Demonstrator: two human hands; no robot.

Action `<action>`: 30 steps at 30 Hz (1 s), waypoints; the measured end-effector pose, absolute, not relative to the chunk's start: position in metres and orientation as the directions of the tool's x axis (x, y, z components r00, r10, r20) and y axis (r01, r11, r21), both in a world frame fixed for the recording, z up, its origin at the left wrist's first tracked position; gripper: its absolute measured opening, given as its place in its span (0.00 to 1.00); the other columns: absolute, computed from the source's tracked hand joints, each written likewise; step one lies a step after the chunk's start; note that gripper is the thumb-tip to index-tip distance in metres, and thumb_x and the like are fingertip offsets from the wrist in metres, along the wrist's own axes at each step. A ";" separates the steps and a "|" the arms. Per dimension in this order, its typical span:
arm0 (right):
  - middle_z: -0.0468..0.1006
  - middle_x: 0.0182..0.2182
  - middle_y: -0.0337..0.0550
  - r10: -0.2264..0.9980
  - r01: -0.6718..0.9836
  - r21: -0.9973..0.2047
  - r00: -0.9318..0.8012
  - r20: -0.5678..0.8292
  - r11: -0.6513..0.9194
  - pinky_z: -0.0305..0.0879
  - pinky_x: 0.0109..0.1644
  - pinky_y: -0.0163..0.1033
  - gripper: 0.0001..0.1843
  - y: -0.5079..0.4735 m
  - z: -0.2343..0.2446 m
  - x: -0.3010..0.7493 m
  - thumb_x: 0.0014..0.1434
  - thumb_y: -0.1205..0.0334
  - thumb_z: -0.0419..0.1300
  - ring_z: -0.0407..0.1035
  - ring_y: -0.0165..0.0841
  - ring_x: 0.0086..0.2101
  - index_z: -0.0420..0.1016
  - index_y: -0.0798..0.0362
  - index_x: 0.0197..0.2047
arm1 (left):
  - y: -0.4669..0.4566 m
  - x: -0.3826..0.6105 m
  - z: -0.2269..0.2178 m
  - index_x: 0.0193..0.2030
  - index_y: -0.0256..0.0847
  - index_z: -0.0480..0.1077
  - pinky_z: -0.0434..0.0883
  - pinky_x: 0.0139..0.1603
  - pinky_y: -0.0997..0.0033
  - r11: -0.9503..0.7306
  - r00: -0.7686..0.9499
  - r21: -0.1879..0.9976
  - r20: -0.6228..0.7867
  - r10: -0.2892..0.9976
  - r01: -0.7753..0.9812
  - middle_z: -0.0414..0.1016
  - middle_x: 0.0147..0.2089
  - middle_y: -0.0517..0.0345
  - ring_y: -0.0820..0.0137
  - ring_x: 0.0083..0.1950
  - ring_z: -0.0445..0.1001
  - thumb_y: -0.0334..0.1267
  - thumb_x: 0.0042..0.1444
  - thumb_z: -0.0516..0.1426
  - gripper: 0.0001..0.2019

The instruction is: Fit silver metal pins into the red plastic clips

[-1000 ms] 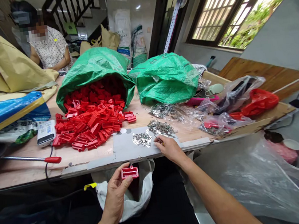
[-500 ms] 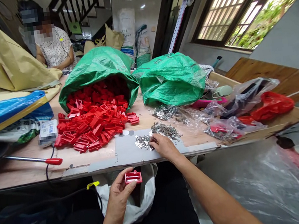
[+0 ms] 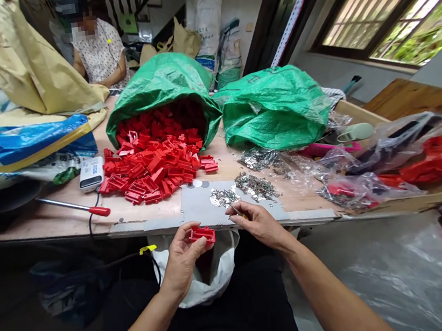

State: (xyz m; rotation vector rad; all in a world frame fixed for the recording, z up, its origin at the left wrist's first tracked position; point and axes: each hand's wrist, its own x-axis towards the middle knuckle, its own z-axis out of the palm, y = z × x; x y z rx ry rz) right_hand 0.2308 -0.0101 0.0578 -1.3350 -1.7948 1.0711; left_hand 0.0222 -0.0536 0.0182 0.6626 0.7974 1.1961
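My left hand [image 3: 182, 260] is closed on a small red plastic housing [image 3: 202, 236], pinched between thumb and fingers just below the table edge. The housing is open-topped, with a small loop on one long side. Closed too, my right hand [image 3: 257, 223] grips a thin metal tool [image 3: 237, 210] with a bit of yellow near the fingers; its exact kind is unclear. Just beyond its tip, small shiny metal pieces [image 3: 222, 198] lie on a grey sheet [image 3: 198, 212]. Beside them is a second, darker heap of metal pieces [image 3: 256, 185].
Red housings [image 3: 156, 166] spill from a green sack [image 3: 160, 78]; another green sack [image 3: 274, 107] stands to its right. A red-handled rod [image 3: 73, 205] and a white box [image 3: 91, 173] lie left. Below the edge hangs a white bag [image 3: 205, 292]. A person [image 3: 101, 56] sits across the table.
My right hand has come back from the shiny pieces toward the table edge, nearer the left hand. The left hand has tilted the red housing. The whole view has shifted.
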 end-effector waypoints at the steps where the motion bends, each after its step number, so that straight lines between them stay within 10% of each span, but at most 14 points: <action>1: 0.73 0.33 0.40 0.955 0.426 -0.891 -0.294 0.029 0.158 0.61 0.38 0.35 0.10 -0.016 0.061 0.226 0.59 0.58 0.57 0.65 0.31 0.33 0.72 0.54 0.41 | -0.053 0.022 0.020 0.49 0.43 0.67 0.74 0.45 0.67 0.247 0.166 0.799 -0.185 0.969 -0.549 0.74 0.41 0.58 0.71 0.40 0.75 0.36 0.50 0.63 0.19; 19: 0.73 0.32 0.40 0.849 0.393 -0.835 -0.506 0.152 0.384 0.62 0.40 0.34 0.04 -0.044 0.074 0.192 0.60 0.68 0.58 0.68 0.30 0.35 0.74 0.52 0.35 | -0.058 0.018 0.031 0.51 0.44 0.72 0.69 0.46 0.73 0.269 0.213 0.728 -0.171 0.962 -0.631 0.77 0.42 0.58 0.72 0.43 0.73 0.34 0.47 0.65 0.22; 30: 0.69 0.31 0.36 0.891 0.131 -0.991 -0.448 -0.073 -0.015 0.62 0.36 0.34 0.15 -0.041 0.051 0.199 0.52 0.56 0.66 0.64 0.28 0.31 0.67 0.52 0.39 | -0.055 0.017 0.026 0.52 0.43 0.72 0.68 0.48 0.72 0.249 0.217 0.814 -0.155 0.964 -0.524 0.78 0.44 0.56 0.70 0.45 0.73 0.35 0.46 0.65 0.23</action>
